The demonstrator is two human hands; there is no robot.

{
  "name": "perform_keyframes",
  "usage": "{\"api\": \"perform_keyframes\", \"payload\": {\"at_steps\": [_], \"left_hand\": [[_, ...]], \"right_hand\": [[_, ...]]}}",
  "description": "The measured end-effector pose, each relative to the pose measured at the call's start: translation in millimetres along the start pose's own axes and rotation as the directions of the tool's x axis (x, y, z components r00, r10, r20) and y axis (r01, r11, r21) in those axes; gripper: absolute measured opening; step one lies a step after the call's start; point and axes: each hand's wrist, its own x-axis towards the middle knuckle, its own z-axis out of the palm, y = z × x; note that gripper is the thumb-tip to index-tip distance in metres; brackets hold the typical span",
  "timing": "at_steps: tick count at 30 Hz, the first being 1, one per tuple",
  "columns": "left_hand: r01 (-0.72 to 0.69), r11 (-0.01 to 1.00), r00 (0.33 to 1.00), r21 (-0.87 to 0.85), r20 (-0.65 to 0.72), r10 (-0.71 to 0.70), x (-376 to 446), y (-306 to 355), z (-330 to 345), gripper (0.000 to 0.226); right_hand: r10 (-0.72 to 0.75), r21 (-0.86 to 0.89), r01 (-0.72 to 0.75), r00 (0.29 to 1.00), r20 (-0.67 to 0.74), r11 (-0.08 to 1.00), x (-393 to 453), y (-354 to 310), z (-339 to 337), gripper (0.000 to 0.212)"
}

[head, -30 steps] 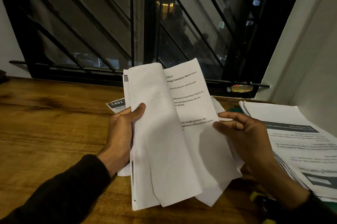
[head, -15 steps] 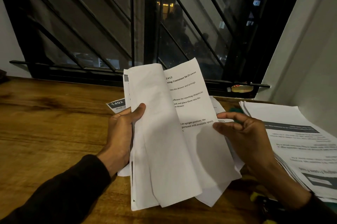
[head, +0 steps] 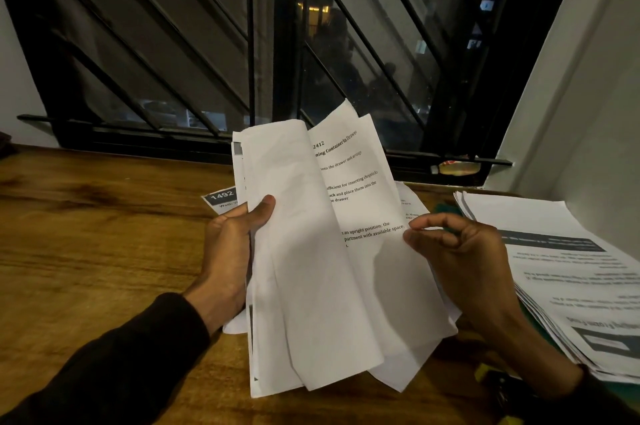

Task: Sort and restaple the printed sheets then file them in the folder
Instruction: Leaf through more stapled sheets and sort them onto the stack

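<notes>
- Little has changed over the last second: the left hand (head: 228, 251) still grips the sheets (head: 322, 262) above the surface's (head: 86, 234) middle.
- Right hand (head: 460, 251) stays pinching the open page's edge.
- Sorting seems paused at reading; the stack (head: 561, 269) waits at the right edge.

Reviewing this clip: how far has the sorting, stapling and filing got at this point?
Early, by the look of it. A stack of sheets already lies on the table at the right, possibly sorted. In hand: the left hand grips a bundle of sheets, one leaf folded back, while the right hand pinches its edge. Another sheet lies behind. No stapler shows; stapling and filing look undone.
</notes>
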Motion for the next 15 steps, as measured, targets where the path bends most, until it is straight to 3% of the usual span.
{"api": "perform_keyframes", "payload": {"at_steps": [3,6,8,10,12,15], "left_hand": [[0.005,1.000,1.000,0.001,0.006,-0.005,1,0,-1,0.029],[0.011,1.000,1.000,-0.007,0.010,-0.011,2,-1,-1,0.030],[0.009,1.000,1.000,-0.008,0.009,-0.009,2,-2,-2,0.030],[0.007,1.000,1.000,-0.008,0.012,-0.007,2,-1,-1,0.030],[0.006,1.000,1.000,-0.012,0.010,-0.006,1,-1,-1,0.029],[-0.009,1.000,1.000,-0.006,0.002,0.009,1,0,0,0.029]], "right_hand": [[-0.043,-0.092,0.041,0.999,-0.025,0.995,-2,-1,2,0.012],[-0.229,-0.309,0.192,0.970,-0.087,0.931,-2,-7,2,0.014],[-0.234,-0.242,0.215,0.971,-0.056,0.946,-5,-14,4,0.011],[-0.039,-0.049,0.039,0.999,0.015,0.998,-6,-24,4,0.006],[0.181,0.145,-0.211,0.964,0.197,0.967,-7,-34,0,0.005],[0.133,0.266,-0.306,0.845,0.517,0.914,-8,-42,-3,0.027]]}}
